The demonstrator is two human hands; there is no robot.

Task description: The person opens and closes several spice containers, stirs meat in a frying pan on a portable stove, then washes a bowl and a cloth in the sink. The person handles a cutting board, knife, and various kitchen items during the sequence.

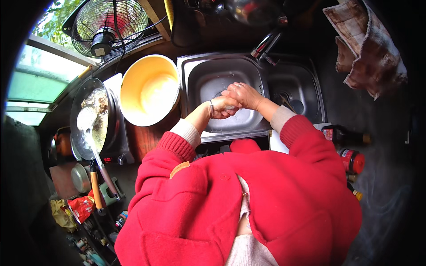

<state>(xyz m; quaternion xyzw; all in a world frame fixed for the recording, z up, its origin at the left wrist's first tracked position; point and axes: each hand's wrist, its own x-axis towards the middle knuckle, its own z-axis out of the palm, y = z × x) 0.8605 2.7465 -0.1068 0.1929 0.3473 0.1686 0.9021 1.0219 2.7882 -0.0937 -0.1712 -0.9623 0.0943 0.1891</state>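
Observation:
Over the large basin of a stainless steel sink [226,127], my two hands are pressed together. My left hand [219,108], with a bracelet at its wrist, has its fingers curled around a small pale thing [230,107]; what it is I cannot tell. From above, my right hand [245,95], with a ring on a finger, closes over the fingers of the left. Part of both palms is hidden. Behind the basin stands a chrome faucet [263,46], and no stream of water shows under it.
Left of the sink sits a yellow basin [149,89]. Beyond it, a wok [106,131] with bubbling oil and a metal skimmer [87,121] rests on an induction cooker [119,146]. A fan [109,26] fills the window. Bottles [349,135] and a red-lidded jar [352,161] stand right.

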